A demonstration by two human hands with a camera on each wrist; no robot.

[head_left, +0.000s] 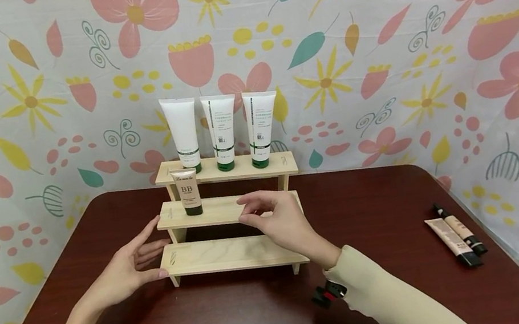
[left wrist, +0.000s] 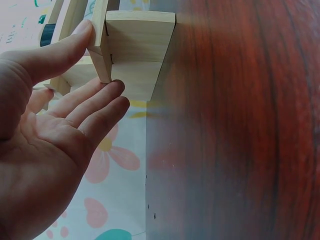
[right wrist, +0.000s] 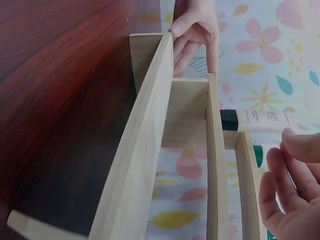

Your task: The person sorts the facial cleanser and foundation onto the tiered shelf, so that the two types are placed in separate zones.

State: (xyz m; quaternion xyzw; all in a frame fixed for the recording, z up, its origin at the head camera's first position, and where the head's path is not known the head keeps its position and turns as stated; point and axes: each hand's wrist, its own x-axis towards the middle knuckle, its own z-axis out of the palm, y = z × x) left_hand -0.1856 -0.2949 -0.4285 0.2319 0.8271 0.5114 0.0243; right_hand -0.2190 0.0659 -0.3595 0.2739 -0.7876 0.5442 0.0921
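Observation:
A three-tier wooden stand (head_left: 234, 252) is on the table. My left hand (head_left: 124, 270) touches its left end, with the thumb at the lowest board and the index finger by the middle one. In the left wrist view, the left hand's fingers (left wrist: 100, 102) extend fairly straight beside the board's end. My right hand (head_left: 282, 219) hovers over the right part of the middle board, fingers loosely bent, holding nothing. A beige BB cream tube (head_left: 188, 193) stands cap down at the left of the middle board. In the right wrist view, the right hand (right wrist: 295, 185) is near that tube (right wrist: 257, 120).
Three white tubes with green caps, left (head_left: 183, 132), middle (head_left: 221, 131) and right (head_left: 262, 126), stand on the top board. Two beige tubes with black caps, one (head_left: 451, 241) beside the other (head_left: 460, 228), lie at the table's right. A floral cloth (head_left: 388, 122) hangs behind.

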